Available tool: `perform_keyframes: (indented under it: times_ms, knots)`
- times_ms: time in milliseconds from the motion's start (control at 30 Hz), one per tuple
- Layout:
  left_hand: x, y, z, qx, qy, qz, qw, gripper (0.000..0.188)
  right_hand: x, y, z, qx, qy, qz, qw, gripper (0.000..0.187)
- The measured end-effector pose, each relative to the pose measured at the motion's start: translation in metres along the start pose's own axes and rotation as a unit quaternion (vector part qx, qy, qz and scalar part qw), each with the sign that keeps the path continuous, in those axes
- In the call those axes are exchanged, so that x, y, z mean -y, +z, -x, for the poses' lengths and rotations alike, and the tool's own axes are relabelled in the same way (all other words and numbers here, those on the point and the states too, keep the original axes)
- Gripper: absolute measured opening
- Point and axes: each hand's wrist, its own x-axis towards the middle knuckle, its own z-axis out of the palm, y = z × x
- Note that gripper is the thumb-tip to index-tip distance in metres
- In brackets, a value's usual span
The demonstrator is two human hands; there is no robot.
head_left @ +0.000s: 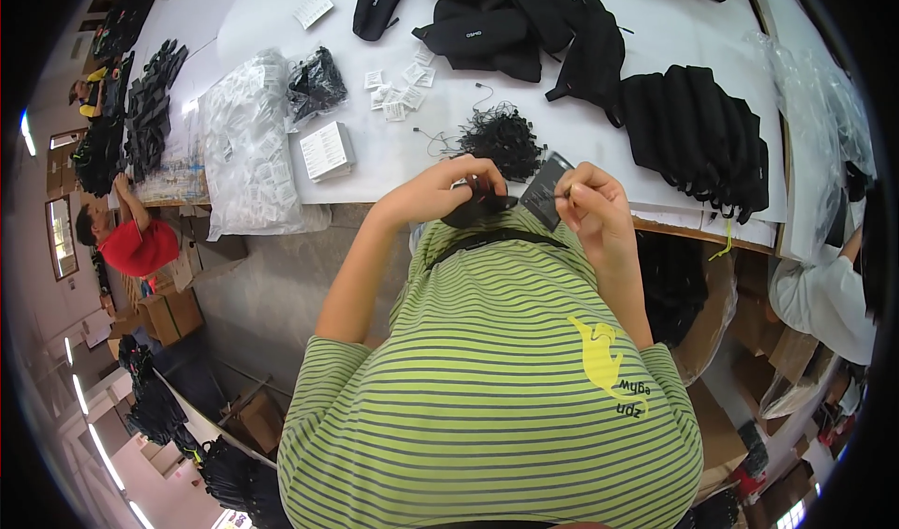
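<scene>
One dark card (541, 192) stands tilted at the near edge of the desk (393, 154), just in front of your body, and beside it on the left is a small black item (476, 209), partly hidden under your hand. The work in hand looks like tagging, and this card seems to be midway: it is out and held up, but you show no join between it and anything else. How many pieces are done, you cannot tell from here; many loose materials suggest plenty is left.

Your right hand (595, 201) has its fingers narrowed to a pinch, thumb against forefinger, at the card's right edge. Your left hand (459, 184) curls its fingers over the black item; the gap beneath them is hidden, so exactly how tightly they close is unclear.

Just beyond the card lies a tangled heap of black cords (501, 140). Farther left you have scattered white labels (393, 110), a stack of white cards (327, 150) and a large clear bag of white packets (248, 136). Loose black pouches (482, 33) lie at the far side, and an overlapping row of black pouches (693, 140) sits to the right. Well apart, at left, is a co-worker in red (140, 248).
</scene>
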Motion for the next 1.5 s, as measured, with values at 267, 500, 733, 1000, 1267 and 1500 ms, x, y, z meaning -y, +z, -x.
perform_keyframes:
  times_ms: [267,500,733,1000,1267,1500]
  knots:
    - [-0.028,-0.016,0.028,-0.010,0.007,-0.188,0.982,0.026,0.022,0.019,0.010,0.142,-0.035,-0.102,0.984,0.015]
    - [-0.024,-0.027,0.075,-0.061,-0.047,-0.106,0.991,0.026,0.032,0.012,0.002,0.181,-0.077,-0.112,0.974,0.018]
    - [-0.027,-0.014,0.084,-0.133,0.008,-0.171,0.976,0.023,0.036,0.011,0.000,0.223,-0.133,-0.072,0.963,0.018]
    - [-0.045,0.002,0.089,-0.143,0.081,-0.234,0.958,0.021,0.031,0.012,-0.022,0.252,-0.109,0.267,0.924,0.051]
    - [-0.030,0.012,0.098,-0.205,0.032,-0.151,0.966,0.019,-0.001,-0.022,-0.012,0.272,0.164,0.354,0.880,0.067]
    - [-0.007,0.005,0.102,-0.269,-0.068,-0.044,0.960,0.019,0.014,-0.009,0.020,0.185,0.083,0.515,0.833,0.062]
